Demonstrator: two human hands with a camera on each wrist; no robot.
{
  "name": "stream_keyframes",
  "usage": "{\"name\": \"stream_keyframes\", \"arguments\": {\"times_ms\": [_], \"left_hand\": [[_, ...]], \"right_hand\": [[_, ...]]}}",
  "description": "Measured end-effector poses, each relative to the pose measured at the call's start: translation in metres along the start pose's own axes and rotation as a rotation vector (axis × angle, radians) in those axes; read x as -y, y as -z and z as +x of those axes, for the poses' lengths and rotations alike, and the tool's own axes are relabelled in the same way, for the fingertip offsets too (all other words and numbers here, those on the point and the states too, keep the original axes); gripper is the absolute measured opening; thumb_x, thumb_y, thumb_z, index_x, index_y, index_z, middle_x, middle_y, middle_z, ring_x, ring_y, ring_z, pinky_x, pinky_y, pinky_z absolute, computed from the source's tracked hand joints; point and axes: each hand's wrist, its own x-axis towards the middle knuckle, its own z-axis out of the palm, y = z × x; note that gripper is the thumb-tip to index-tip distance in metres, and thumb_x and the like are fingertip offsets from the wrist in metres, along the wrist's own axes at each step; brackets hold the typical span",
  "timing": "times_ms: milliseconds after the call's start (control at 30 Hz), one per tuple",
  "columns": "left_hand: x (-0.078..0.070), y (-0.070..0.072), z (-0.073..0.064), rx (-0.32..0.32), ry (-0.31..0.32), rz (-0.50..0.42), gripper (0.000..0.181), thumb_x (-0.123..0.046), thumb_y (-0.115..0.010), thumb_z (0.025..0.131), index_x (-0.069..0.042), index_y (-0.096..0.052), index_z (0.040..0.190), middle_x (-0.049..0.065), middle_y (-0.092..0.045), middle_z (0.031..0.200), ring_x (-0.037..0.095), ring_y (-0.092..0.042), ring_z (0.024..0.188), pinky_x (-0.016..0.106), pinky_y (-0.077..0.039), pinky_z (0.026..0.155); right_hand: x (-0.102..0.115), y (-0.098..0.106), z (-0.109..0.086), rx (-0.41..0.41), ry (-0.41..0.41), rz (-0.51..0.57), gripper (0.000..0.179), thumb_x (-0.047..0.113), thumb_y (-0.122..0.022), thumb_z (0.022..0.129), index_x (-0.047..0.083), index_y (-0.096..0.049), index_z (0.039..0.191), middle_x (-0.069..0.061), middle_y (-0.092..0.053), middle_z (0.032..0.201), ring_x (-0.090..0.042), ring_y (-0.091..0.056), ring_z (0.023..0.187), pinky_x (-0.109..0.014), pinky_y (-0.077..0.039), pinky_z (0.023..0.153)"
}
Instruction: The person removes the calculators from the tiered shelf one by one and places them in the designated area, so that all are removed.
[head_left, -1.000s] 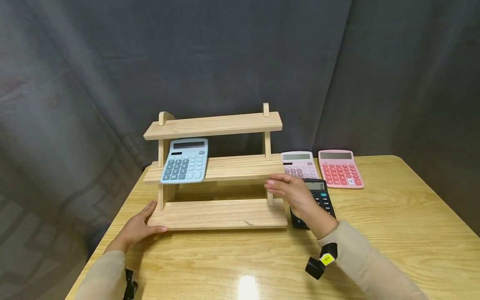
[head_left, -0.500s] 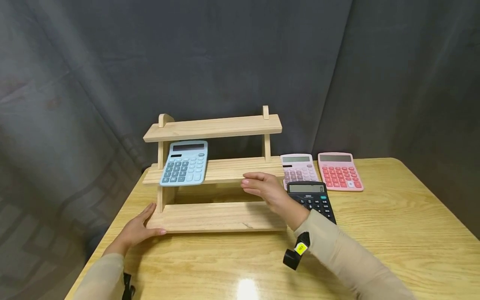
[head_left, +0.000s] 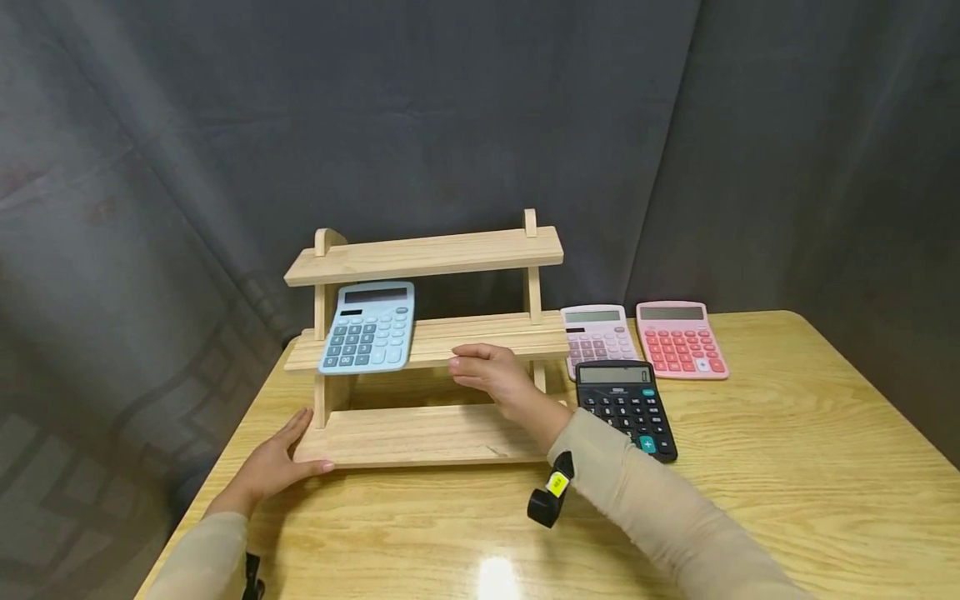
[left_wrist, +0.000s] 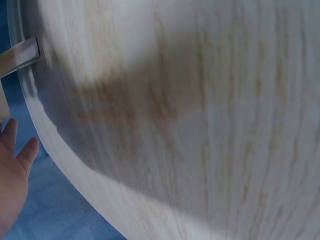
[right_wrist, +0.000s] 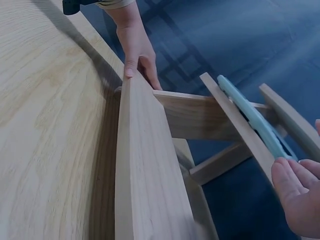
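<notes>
A three-tier wooden display rack [head_left: 435,437] stands on the table. A light blue calculator [head_left: 367,333] leans upright on its middle tier, at the left. My left hand [head_left: 272,468] rests at the left end of the bottom board, thumb along the front edge and fingers extended along the side; the right wrist view also shows this left hand [right_wrist: 136,47]. My right hand [head_left: 498,379] is in front of the middle tier, right of the blue calculator, fingers loosely extended and holding nothing. In the right wrist view its fingertips overlap the near end of the blue calculator [right_wrist: 255,120].
Right of the rack, a black calculator [head_left: 626,400] lies on the wooden table [head_left: 787,467], in front of a pale pink calculator [head_left: 596,329]. A pink calculator [head_left: 681,337] lies farther right. A dark grey curtain [head_left: 480,108] hangs behind the table.
My right hand has moved left along the middle tier, away from the black calculator, which is now largely uncovered. My left hand has stayed at the rack's left end.
</notes>
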Motion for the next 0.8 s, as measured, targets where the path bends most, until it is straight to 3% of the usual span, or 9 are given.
{"name": "stream_keyframes", "arguments": {"times_ms": [367, 600, 800], "left_hand": [[0.002, -0.002, 0.001, -0.014, -0.014, -0.024, 0.101, -0.049, -0.067, 0.065, 0.001, -0.016, 0.137, 0.023, -0.015, 0.139, 0.045, -0.019, 0.121, 0.057, -0.022, 0.091], [0.002, -0.002, 0.003, -0.013, -0.024, -0.023, 0.1, -0.049, -0.067, 0.066, 0.0, -0.015, 0.137, 0.023, -0.014, 0.139, 0.045, -0.019, 0.121, 0.057, -0.022, 0.091], [0.005, -0.005, 0.002, -0.004, -0.004, -0.041, 0.102, -0.05, -0.067, 0.066, 0.0, -0.014, 0.137, 0.023, -0.013, 0.139, 0.045, -0.018, 0.121, 0.058, -0.02, 0.091]], "right_hand": [[-0.009, -0.017, 0.018, -0.022, 0.015, -0.019, 0.039, 0.0, -0.055, 0.081, -0.014, -0.045, 0.116, -0.027, -0.051, 0.11, -0.029, -0.055, 0.096, -0.033, -0.043, 0.083], [-0.013, -0.03, 0.028, -0.063, 0.003, -0.013, 0.038, 0.0, -0.056, 0.081, -0.013, -0.047, 0.115, -0.026, -0.054, 0.107, -0.029, -0.056, 0.095, -0.036, -0.042, 0.083], [-0.017, -0.044, 0.034, -0.08, -0.029, 0.02, 0.044, -0.003, -0.056, 0.079, -0.01, -0.043, 0.121, -0.024, -0.048, 0.118, -0.028, -0.056, 0.095, -0.034, -0.045, 0.079]]}}
